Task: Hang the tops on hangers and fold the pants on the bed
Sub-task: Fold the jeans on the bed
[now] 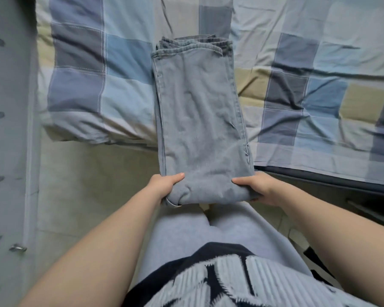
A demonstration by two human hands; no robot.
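The jeans [200,118], folded into a narrow strip, lie with their far end on the checked bed [319,52] and stretch back over the bed's edge toward the person. The left hand [164,188] and right hand [256,189] hold the near folded end at its two corners, fingers [175,177] clamped round the denim, above the floor [87,185]
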